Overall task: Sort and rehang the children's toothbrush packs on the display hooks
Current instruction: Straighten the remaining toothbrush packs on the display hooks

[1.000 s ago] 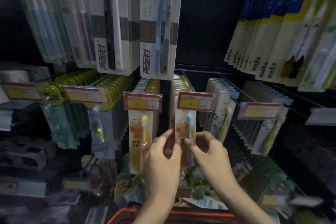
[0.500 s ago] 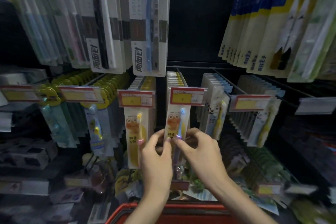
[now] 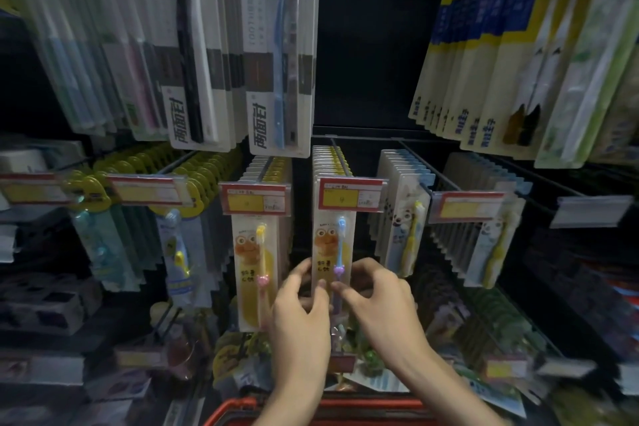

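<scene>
A children's toothbrush pack with a blue brush hangs at the front of the centre hook, under a red and yellow price tag. My left hand pinches the pack's lower left edge. My right hand pinches its lower right edge, thumb near the brush handle. The pack's bottom is hidden behind my fingers. A matching pack with a yellow brush hangs on the hook to the left.
Adult toothbrush packs hang above, more yellow and blue ones at upper right. Dog-print children's packs fill the hooks to the right. A red basket rim sits below my forearms. Lower shelves hold blurred goods.
Both hands stay on the blue-brush pack at the centre hook. The view has drifted slightly, so the shelf sits a little lower and left in frame.
</scene>
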Tool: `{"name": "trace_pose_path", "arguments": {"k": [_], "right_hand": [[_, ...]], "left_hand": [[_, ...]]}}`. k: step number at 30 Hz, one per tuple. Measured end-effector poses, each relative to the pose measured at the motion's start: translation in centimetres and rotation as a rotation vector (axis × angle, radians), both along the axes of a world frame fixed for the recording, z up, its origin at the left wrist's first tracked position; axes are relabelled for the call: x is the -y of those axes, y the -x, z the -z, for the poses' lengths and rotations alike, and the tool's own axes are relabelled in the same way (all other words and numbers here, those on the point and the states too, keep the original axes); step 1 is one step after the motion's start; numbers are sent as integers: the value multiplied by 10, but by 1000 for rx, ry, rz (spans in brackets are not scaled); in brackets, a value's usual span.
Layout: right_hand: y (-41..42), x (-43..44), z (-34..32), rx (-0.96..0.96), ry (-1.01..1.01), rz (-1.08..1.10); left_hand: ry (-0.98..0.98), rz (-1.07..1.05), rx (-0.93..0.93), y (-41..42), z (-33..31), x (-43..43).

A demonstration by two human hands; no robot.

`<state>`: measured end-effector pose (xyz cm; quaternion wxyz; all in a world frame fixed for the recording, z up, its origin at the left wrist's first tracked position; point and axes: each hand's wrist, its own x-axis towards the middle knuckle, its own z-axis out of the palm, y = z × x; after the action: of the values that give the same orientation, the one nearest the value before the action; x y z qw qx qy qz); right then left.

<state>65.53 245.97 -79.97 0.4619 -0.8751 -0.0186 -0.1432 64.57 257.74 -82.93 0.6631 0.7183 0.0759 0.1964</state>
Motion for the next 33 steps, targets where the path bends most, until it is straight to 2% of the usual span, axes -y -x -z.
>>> {"name": "trace_pose_path", "arguments": {"k": [22,33], "right_hand": [[18,17,7,19,188,33],[54,7,-17,132,274,-42]], "left_hand": [[-157,-6,11,27,-7,-7],[-217,-57,50,60,-15,-43]]}}
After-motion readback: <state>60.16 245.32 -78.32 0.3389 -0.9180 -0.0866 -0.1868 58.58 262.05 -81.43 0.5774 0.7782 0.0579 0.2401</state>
